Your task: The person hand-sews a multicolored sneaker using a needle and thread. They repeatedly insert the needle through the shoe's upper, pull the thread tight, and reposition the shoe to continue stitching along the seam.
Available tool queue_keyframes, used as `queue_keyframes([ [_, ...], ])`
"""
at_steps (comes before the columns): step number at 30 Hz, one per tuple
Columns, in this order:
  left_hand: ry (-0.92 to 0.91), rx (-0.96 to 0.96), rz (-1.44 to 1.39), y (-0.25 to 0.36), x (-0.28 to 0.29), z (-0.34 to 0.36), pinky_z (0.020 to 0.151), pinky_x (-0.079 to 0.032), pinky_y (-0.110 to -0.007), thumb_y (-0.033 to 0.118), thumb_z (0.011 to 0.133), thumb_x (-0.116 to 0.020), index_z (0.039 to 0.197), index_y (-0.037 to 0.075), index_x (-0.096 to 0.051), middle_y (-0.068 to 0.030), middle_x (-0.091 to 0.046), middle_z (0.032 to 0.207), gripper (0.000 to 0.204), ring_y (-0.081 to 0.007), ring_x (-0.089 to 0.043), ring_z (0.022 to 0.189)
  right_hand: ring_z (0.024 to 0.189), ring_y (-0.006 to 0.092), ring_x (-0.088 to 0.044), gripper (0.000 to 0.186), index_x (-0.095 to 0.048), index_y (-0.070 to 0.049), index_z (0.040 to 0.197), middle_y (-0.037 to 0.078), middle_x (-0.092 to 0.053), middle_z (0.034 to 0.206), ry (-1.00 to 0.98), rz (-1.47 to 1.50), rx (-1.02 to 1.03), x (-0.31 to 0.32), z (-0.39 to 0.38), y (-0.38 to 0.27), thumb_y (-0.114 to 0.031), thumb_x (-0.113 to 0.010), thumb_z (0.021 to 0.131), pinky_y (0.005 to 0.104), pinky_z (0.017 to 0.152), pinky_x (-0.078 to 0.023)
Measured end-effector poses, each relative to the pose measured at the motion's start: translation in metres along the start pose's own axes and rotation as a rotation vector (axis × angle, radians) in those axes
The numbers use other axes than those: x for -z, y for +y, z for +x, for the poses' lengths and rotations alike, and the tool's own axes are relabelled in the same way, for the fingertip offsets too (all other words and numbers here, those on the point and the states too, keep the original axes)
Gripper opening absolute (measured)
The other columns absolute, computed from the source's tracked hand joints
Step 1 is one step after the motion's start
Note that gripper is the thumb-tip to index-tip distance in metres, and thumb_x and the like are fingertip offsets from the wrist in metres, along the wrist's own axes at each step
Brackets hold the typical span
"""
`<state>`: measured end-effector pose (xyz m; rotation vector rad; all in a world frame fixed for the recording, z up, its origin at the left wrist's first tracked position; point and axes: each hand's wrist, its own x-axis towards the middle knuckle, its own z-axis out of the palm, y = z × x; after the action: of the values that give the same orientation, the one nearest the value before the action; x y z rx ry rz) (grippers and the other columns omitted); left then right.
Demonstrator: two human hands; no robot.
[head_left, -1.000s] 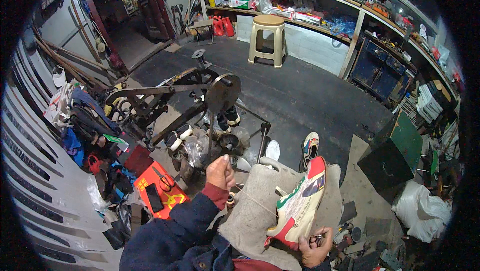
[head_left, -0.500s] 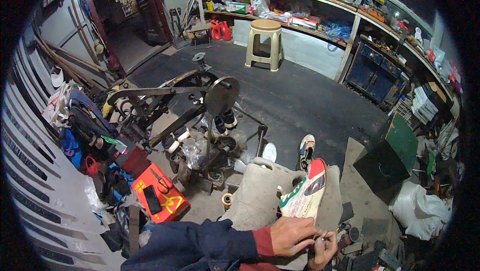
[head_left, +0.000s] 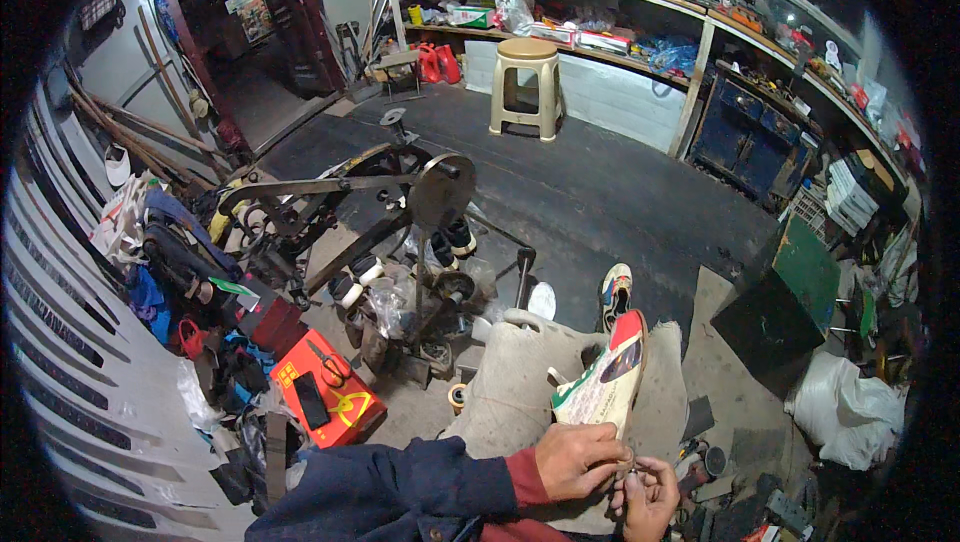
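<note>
A white sneaker [head_left: 605, 382] with a red toe and green heel trim lies across the grey cloth [head_left: 505, 387] over my lap, its toe pointing away from me. At its near end, my left hand [head_left: 580, 459] is closed, with thumb and fingers pinched together. My right hand [head_left: 647, 495] meets it just to the right, its fingers also bent in a pinch. Whatever sits between the fingertips is too small to make out. Beyond the lap, a similar multicoloured sneaker [head_left: 616, 294] stands on the floor.
An iron hand-cranked machine [head_left: 440, 192] stands ahead on the left, with shoes around its base. A red box [head_left: 350, 412] bears scissors [head_left: 330, 362] and a black phone [head_left: 309, 400]. A beige stool [head_left: 527, 92], green box [head_left: 790, 282] and white sack [head_left: 850, 410] stand farther off.
My hands stay together, while the right fingers have shifted and spread slightly. The sneaker has moved a little on my lap. The whole view has tilted slightly.
</note>
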<state>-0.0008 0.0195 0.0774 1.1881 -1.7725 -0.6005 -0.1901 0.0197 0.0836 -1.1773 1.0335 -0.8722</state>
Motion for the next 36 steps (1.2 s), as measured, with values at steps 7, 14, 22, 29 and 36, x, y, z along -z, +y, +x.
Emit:
queue_keyframes([
  [7, 0.02, -0.007, 0.004, 0.004, -0.003, 0.001, 0.061, -0.049, -0.041, 0.016, 0.088, -0.066, 0.095, 0.007, -0.064, -0.0106, -0.056, 0.082, 0.012, -0.0318, -0.062, 0.074, 0.059, 0.005, -0.051, 0.022, -0.058, -0.002, 0.118, 0.002, -0.062, 0.082, -0.002, -0.059, -0.079, 0.004, 0.0, -0.003, -0.011, -0.06, 0.099, 0.0204, 0.052, -0.041],
  [14, 0.035, -0.007, 0.076, 0.002, -0.003, 0.003, 0.06, -0.05, -0.04, 0.015, 0.084, -0.07, 0.095, 0.006, -0.064, -0.0112, -0.058, 0.081, 0.015, -0.0326, -0.063, 0.07, 0.071, 0.0089, -0.061, 0.014, -0.061, 0.004, 0.102, 0.007, -0.067, 0.079, -0.013, -0.361, -0.015, 0.019, 0.007, -0.012, -0.004, -0.064, 0.09, 0.0249, 0.064, -0.049],
  [22, 0.094, 0.171, -0.061, -0.002, -0.006, 0.006, 0.062, -0.051, -0.034, 0.002, 0.088, -0.062, 0.089, 0.002, -0.064, -0.0132, -0.062, 0.075, 0.003, -0.0247, -0.066, 0.066, 0.074, 0.0078, -0.063, 0.013, -0.068, 0.002, 0.097, 0.005, -0.069, 0.082, -0.091, -0.077, -0.113, 0.033, -0.002, -0.003, -0.009, -0.069, 0.09, 0.0235, 0.067, -0.05],
  [29, 0.042, 0.248, -0.085, 0.002, -0.003, 0.01, 0.061, -0.047, -0.029, 0.004, 0.09, -0.062, 0.09, 0.001, -0.063, -0.0099, -0.061, 0.075, 0.003, -0.0183, -0.059, 0.063, 0.049, 0.0036, -0.034, 0.041, -0.056, -0.006, 0.111, -0.001, -0.054, 0.075, 0.274, 0.842, 0.292, 0.117, 0.033, -0.006, -0.044, -0.06, 0.095, 0.0214, 0.042, -0.027],
  [36, 0.032, 0.263, -0.193, -0.005, -0.003, 0.008, 0.066, -0.048, -0.027, 0.006, 0.094, -0.06, 0.092, 0.0, -0.063, -0.0061, -0.064, 0.079, 0.007, -0.0133, -0.059, 0.071, 0.053, 0.0042, -0.034, 0.043, -0.05, 0.001, 0.134, 0.007, -0.062, 0.092, 0.769, 0.585, 0.551, 0.197, 0.021, -0.017, -0.025, -0.053, 0.099, 0.0225, 0.046, -0.029],
])
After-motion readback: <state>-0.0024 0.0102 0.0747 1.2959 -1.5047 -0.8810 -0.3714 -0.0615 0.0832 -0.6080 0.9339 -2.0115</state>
